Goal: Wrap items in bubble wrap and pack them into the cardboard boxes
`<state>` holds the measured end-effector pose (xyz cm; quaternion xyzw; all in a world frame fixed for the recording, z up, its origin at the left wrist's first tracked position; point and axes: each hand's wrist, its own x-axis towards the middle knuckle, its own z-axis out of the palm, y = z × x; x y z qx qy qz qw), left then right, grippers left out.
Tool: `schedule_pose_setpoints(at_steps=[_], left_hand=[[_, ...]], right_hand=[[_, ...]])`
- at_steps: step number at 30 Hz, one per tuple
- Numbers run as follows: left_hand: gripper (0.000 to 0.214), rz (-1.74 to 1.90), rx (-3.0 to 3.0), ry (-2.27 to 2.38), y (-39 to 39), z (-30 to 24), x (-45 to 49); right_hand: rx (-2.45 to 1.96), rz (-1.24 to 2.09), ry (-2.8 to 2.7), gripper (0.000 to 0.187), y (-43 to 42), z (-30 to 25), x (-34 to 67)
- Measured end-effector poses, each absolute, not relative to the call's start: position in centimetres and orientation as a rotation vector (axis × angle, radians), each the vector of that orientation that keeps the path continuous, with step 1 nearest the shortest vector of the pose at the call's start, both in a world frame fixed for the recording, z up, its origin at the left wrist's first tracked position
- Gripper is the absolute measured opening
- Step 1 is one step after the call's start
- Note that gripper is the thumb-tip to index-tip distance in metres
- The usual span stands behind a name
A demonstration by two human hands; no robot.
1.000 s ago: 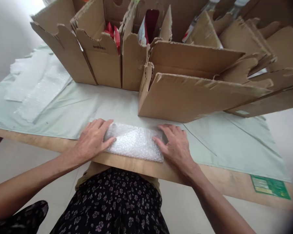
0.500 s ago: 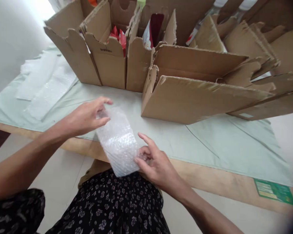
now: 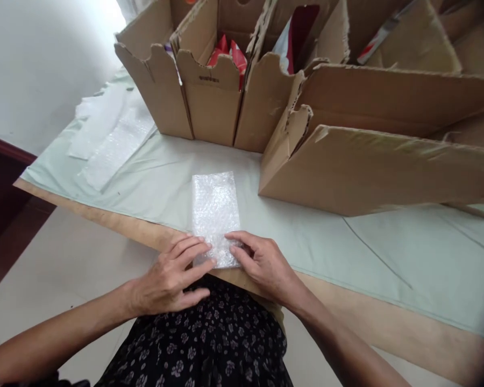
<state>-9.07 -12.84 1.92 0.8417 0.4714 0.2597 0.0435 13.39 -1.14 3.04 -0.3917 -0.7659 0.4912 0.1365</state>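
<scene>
My left hand (image 3: 171,279) lies at the lower centre of the frame with its fingers spread and loose, their tips on the lower left of the bubble wrap (image 3: 215,207), grasping nothing. My right hand (image 3: 268,263) is just across from it, thumb and forefinger touching the wrap's lower right part; I cannot tell whether they pinch it. The wrap lies flat in the middle of the frame, its long side running up the picture, partly on the pale green cloth (image 3: 306,236), with its near end by the bare wooden edge (image 3: 326,295). In the upper left, more sheets of bubble wrap (image 3: 115,145) overlap on the cloth. Cardboard boxes (image 3: 213,118) stand side by side across the top, one with a red packet (image 3: 239,56) inside. A long cardboard box (image 3: 379,172) fills the right, near the wrap but apart from it. At the bottom is my black flowered garment (image 3: 201,344).
</scene>
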Motion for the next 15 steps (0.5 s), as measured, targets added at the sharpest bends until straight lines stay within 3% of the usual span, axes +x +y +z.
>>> schedule_pose_setpoints(at_steps=[6, 12, 15], left_hand=[[0.039, 0.921, 2.525, 1.399, -11.5, 0.7, -8.5], [0.054, 0.947, 2.428, 1.406, -10.9, 1.4, -8.5], [0.044, 1.067, 2.362, 1.486, -10.7, 1.2, -8.1]], right_hand=[[-1.173, 1.675, -1.980, 0.029, -0.8, 3.6, 13.6], [-1.245, 1.993, -1.577, 0.028, -0.5, 3.5, 13.6], [-1.289, 2.106, -1.500, 0.035, -0.4, 3.6, 13.9]])
